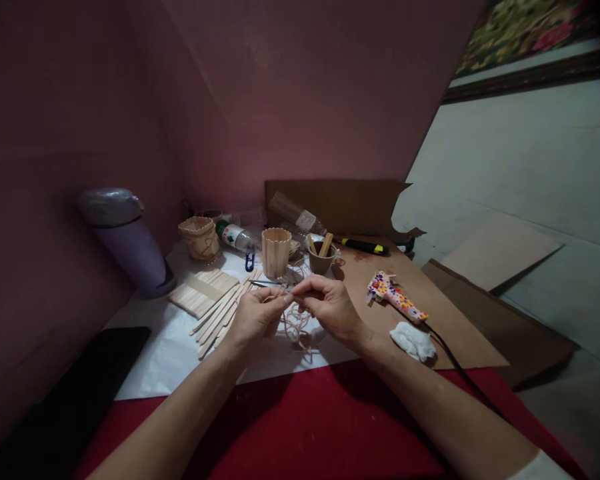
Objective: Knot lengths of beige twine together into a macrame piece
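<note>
Though behind hands [254,317], slatted cup [276,255] visible.

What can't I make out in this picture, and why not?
All in the head view:
Whatever lies between the fingertips of the left hand and right hand: too small and covered by the fingers.
Bottom inside the wooden-stick cup: hidden by its front wall.
Far end of the black cord: hidden behind the right forearm.
The framed picture: cut off by the top edge.

Bare cardboard [356,293] leaves passage between the pot [322,262] and glue gun [397,297]; beyond the string [296,327], the wooden cup [276,255] blocks the way, sticks [219,320] crowding its left.
</note>
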`<state>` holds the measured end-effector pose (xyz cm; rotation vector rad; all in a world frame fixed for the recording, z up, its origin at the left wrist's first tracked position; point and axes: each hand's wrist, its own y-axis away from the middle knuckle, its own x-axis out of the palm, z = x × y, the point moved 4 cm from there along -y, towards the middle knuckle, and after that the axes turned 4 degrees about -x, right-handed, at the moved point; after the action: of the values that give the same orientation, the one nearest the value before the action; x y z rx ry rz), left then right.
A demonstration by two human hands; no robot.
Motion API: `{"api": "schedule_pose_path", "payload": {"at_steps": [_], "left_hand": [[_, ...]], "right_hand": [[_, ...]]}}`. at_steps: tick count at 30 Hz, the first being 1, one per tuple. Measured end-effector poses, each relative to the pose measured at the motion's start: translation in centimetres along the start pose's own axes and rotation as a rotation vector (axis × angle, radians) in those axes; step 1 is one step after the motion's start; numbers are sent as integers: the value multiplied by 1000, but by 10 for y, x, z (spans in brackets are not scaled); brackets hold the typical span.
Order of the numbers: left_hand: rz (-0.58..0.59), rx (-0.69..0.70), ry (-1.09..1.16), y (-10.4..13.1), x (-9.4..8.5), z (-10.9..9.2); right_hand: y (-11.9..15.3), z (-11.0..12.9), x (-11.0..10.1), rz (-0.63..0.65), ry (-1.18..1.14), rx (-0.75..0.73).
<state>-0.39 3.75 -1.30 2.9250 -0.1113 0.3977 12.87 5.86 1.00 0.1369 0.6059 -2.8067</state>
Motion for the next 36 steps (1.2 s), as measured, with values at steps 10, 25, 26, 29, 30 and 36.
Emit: {"api": "schedule_pose_path", "payload": {"at_steps": [10,25,26,29,30,36], "left_hand": [[-85,59,52,0,-2,-6],[-100,132,-87,0,0,-3],[-96,127,-92,0,1,-3],[-73,114,-104,0,1,-3],[-63,109,-107,0,1,-3],[-8,59,-85,0,2,0]], "right_hand": [[-4,-13,-1,44,-96,143],[-2,-15,3,-41,-343,208],[-2,-15,3,-38,-351,208],[-2,-15,3,-11,-381,199],[-2,-15,3,-4,-395,202],[-3,-15,3,11,-469,242]]}}
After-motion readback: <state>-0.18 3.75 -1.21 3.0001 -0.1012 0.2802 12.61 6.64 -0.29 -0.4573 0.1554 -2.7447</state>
